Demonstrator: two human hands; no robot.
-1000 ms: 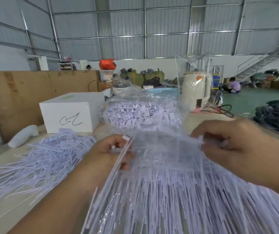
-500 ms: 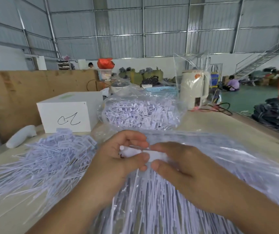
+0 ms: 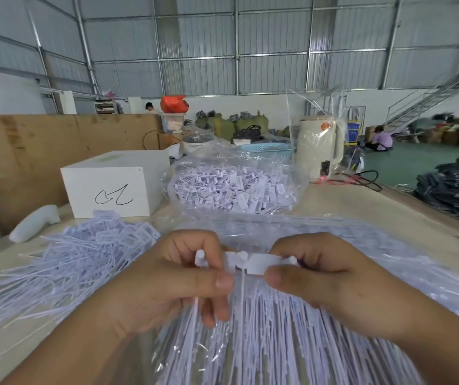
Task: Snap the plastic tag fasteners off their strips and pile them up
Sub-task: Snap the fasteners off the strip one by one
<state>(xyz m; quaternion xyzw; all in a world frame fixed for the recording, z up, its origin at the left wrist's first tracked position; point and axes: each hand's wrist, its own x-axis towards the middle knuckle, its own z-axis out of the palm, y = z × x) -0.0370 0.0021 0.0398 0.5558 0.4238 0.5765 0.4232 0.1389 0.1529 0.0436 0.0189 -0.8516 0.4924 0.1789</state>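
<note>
I saw both hands raised close together over the surface. The left hand had thumb and fingers pinched shut on one separated tag fastener, its thin tail hanging down. The right hand was clamped on the short strip, just beside it. I counted one loose pile of fasteners at left and one clear bag of them behind, beside one white box.

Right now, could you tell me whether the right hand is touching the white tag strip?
Touching. The head view shows the right hand pinching the tag strip between thumb and fingers.
</note>
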